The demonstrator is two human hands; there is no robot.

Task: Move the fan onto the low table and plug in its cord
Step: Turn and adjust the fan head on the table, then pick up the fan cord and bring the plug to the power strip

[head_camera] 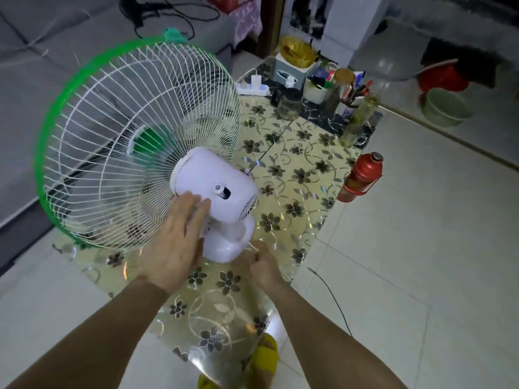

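We see the fan (157, 164) standing on the near half of the low table (297, 175), its white base (227, 242) on the flower-patterned top and its green-rimmed cage tilted toward the grey sofa (56, 66) on the left. Our left hand (174, 242) lies flat against the neck and motor housing, fingers (193, 209) straight and close together — pressed on the plastic, not wrapped round it. Our right hand (261, 265) sits just right of the base, fingers curled in; we think they pinch something thin and pale at the base, perhaps the cord, though we cannot tell for sure.

At the far end of the table a white power strip (252, 89) lies with a plug already in it, near a glass jar (289, 106), a white cup of pens (316, 89) and a tall bottle (359, 119). A red thermos (361, 178) stands on the tiled floor just beside the table's right edge. A thin dark cable (334, 299) trails across the tiles — to the right of our right forearm.
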